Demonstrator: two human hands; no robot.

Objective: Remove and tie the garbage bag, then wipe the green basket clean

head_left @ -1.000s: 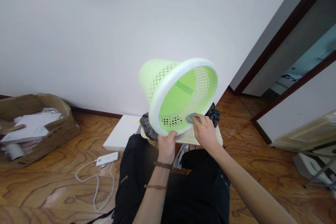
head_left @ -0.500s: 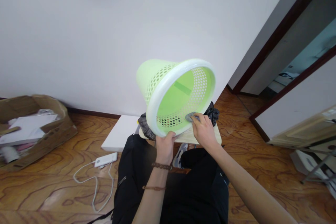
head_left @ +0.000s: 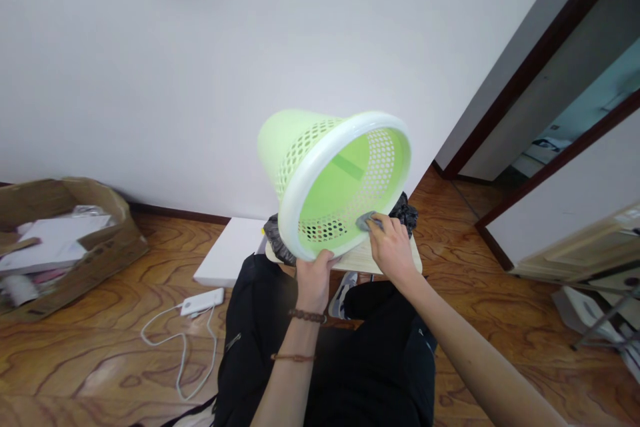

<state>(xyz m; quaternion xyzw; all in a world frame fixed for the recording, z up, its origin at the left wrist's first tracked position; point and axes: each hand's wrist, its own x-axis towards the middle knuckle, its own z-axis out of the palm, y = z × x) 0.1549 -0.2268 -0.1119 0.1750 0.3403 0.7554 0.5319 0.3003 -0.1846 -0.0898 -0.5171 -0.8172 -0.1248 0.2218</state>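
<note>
A light green plastic wastebasket (head_left: pixel 290 147) with a white rim and perforated sides is tilted on its side, its mouth facing me. My left hand (head_left: pixel 314 280) grips the lower rim, the thumb lying over the edge. My right hand (head_left: pixel 393 243) is closed on a grey cloth (head_left: pixel 367 220), which rests against the inner wall just inside the lower right of the rim. Beneath the basket is a small pale wooden stool or table (head_left: pixel 360 259), partly hidden. Crumpled black plastic bags (head_left: pixel 405 212) lie at its right, with another dark bag (head_left: pixel 277 240) at its left.
A cardboard box (head_left: pixel 113 227) holding papers stands on the floor at the left. A flat white box (head_left: pixel 225 250) and a white power bank (head_left: pixel 203 302) with a cable lie closer. The wall (head_left: pixel 175 80) rises behind the basket; a doorway is on the right.
My right hand and the cloth have shifted slightly to the right along the basket's inner wall. The left hand keeps its hold on the rim.
</note>
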